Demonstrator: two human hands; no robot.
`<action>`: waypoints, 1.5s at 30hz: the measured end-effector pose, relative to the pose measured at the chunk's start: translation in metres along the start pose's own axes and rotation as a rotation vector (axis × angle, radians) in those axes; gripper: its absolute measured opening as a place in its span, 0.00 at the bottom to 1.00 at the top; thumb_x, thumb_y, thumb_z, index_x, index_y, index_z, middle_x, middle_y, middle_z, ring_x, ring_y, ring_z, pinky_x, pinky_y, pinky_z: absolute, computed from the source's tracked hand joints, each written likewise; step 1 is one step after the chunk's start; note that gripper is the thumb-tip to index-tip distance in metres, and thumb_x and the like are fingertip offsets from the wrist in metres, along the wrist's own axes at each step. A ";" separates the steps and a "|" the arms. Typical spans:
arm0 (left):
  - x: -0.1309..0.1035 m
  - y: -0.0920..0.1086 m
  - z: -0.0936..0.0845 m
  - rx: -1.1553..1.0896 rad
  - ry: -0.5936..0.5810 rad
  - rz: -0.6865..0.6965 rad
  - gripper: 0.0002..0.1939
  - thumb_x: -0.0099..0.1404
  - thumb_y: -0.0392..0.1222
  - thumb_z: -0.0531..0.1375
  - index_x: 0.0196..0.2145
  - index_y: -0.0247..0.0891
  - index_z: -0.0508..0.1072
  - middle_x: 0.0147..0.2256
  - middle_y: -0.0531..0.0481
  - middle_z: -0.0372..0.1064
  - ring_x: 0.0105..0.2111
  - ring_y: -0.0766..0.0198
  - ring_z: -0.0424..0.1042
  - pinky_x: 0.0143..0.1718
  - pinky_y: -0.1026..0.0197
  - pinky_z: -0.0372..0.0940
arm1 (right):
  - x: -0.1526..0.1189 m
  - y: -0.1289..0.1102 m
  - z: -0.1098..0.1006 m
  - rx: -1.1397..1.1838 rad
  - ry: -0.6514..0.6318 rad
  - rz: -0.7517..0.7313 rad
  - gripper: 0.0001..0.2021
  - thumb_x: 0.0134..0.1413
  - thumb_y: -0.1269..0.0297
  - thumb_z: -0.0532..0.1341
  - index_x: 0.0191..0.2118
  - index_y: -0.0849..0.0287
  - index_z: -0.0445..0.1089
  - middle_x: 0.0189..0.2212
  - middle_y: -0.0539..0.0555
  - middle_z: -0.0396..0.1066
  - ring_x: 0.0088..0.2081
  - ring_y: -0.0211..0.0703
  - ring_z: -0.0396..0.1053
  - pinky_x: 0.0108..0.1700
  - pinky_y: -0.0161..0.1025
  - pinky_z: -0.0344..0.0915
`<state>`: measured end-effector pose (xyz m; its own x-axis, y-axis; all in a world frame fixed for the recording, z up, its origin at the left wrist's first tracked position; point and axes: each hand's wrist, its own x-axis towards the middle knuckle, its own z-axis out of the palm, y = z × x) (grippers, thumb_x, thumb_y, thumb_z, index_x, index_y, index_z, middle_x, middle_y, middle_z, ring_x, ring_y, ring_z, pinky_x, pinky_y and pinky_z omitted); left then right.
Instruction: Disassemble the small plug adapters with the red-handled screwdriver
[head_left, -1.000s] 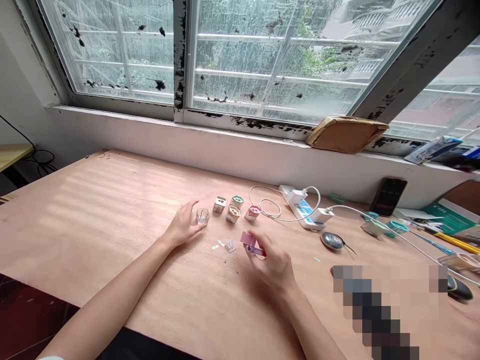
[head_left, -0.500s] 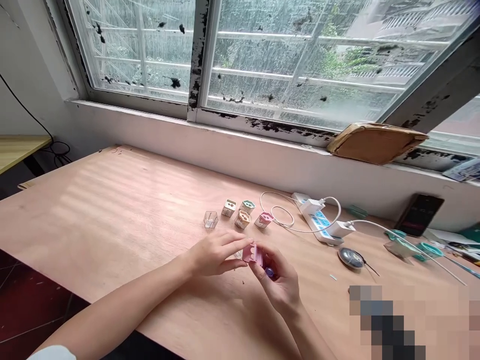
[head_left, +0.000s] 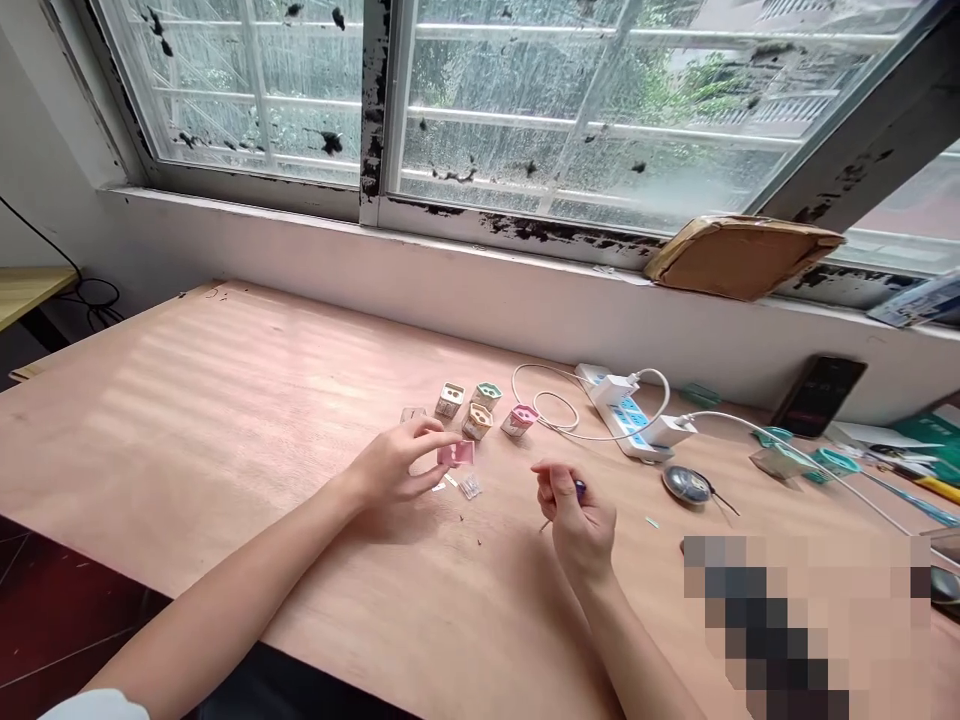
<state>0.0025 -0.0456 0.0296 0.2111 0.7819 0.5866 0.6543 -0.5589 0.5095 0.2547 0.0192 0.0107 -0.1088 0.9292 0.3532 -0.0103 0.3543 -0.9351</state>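
My left hand has its thumb and fingers apart around a small pink plastic piece; whether the fingertips touch it is hard to tell. My right hand is closed round a small screwdriver with a purple handle end, its thin shaft pointing down to the left. Between the hands lie a small clear piece and tiny bits. Behind them stand small sharpener-like boxes with white, green, orange and pink tops. A clear case is partly hidden behind my left hand.
A power strip with white plugs and cables lies at the right rear. Near it are a dark oval object, a phone against the wall and teal-topped containers. A brown package rests on the windowsill.
My hands have moved apart. The pink piece has gone from between them to the left, by my left hand. My right hand has let go of it and still holds the purple-handled tool.
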 end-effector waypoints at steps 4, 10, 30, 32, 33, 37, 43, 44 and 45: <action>-0.002 -0.007 -0.010 0.098 -0.051 -0.040 0.16 0.65 0.37 0.62 0.51 0.41 0.75 0.45 0.45 0.72 0.44 0.59 0.73 0.46 0.58 0.70 | 0.003 -0.004 -0.005 0.112 0.105 -0.005 0.22 0.57 0.42 0.65 0.29 0.59 0.71 0.19 0.47 0.58 0.19 0.33 0.55 0.18 0.31 0.49; -0.004 -0.012 -0.013 0.269 -0.183 -0.112 0.13 0.67 0.44 0.63 0.48 0.41 0.75 0.42 0.46 0.73 0.40 0.58 0.73 0.39 0.59 0.68 | 0.004 -0.004 -0.002 0.072 0.074 0.016 0.24 0.56 0.41 0.65 0.27 0.59 0.69 0.19 0.48 0.61 0.19 0.35 0.58 0.19 0.33 0.54; -0.006 -0.013 -0.020 0.230 -0.295 -0.222 0.15 0.70 0.47 0.59 0.52 0.44 0.75 0.46 0.47 0.73 0.38 0.61 0.74 0.36 0.62 0.65 | 0.004 0.001 -0.018 -0.251 -0.056 -0.139 0.27 0.64 0.40 0.57 0.23 0.58 0.70 0.17 0.51 0.62 0.20 0.39 0.60 0.22 0.36 0.56; -0.006 -0.013 -0.018 0.222 -0.296 -0.221 0.18 0.69 0.46 0.59 0.55 0.43 0.73 0.43 0.47 0.73 0.36 0.62 0.73 0.35 0.63 0.64 | 0.001 -0.001 -0.015 -0.253 -0.094 -0.141 0.26 0.64 0.41 0.57 0.24 0.58 0.71 0.17 0.50 0.63 0.20 0.38 0.60 0.22 0.36 0.57; -0.006 -0.013 -0.016 0.213 -0.294 -0.222 0.19 0.69 0.45 0.60 0.56 0.43 0.72 0.41 0.48 0.73 0.34 0.62 0.72 0.34 0.63 0.64 | 0.000 -0.001 -0.013 -0.256 -0.116 -0.140 0.26 0.64 0.42 0.57 0.25 0.58 0.71 0.17 0.50 0.63 0.20 0.38 0.61 0.22 0.36 0.57; -0.006 -0.014 -0.010 0.167 -0.284 -0.218 0.19 0.69 0.45 0.60 0.56 0.41 0.70 0.38 0.49 0.73 0.33 0.62 0.72 0.35 0.63 0.63 | -0.001 -0.002 -0.010 -0.270 -0.186 -0.150 0.25 0.64 0.42 0.57 0.26 0.58 0.72 0.18 0.50 0.64 0.20 0.38 0.61 0.22 0.35 0.57; -0.006 -0.016 -0.004 0.122 -0.280 -0.213 0.19 0.69 0.44 0.61 0.56 0.41 0.71 0.38 0.48 0.74 0.38 0.59 0.73 0.39 0.61 0.65 | -0.001 0.001 -0.008 -0.299 -0.207 -0.155 0.24 0.64 0.42 0.57 0.27 0.58 0.72 0.18 0.50 0.65 0.19 0.37 0.60 0.21 0.35 0.57; -0.005 -0.016 -0.004 0.111 -0.277 -0.217 0.19 0.69 0.45 0.61 0.56 0.41 0.71 0.39 0.48 0.75 0.39 0.59 0.73 0.40 0.61 0.65 | -0.001 0.002 -0.008 -0.304 -0.210 -0.153 0.24 0.64 0.42 0.57 0.28 0.58 0.72 0.18 0.51 0.66 0.19 0.37 0.60 0.21 0.35 0.57; -0.005 -0.017 -0.004 0.101 -0.275 -0.221 0.19 0.69 0.45 0.62 0.56 0.41 0.71 0.40 0.48 0.75 0.39 0.59 0.73 0.40 0.61 0.65 | -0.001 0.002 -0.008 -0.307 -0.215 -0.152 0.24 0.64 0.43 0.57 0.28 0.58 0.72 0.19 0.51 0.66 0.19 0.37 0.60 0.21 0.35 0.57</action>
<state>-0.0125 -0.0417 0.0205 0.2350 0.9335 0.2709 0.7716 -0.3486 0.5321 0.2631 0.0200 0.0086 -0.3351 0.8321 0.4419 0.2514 0.5310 -0.8092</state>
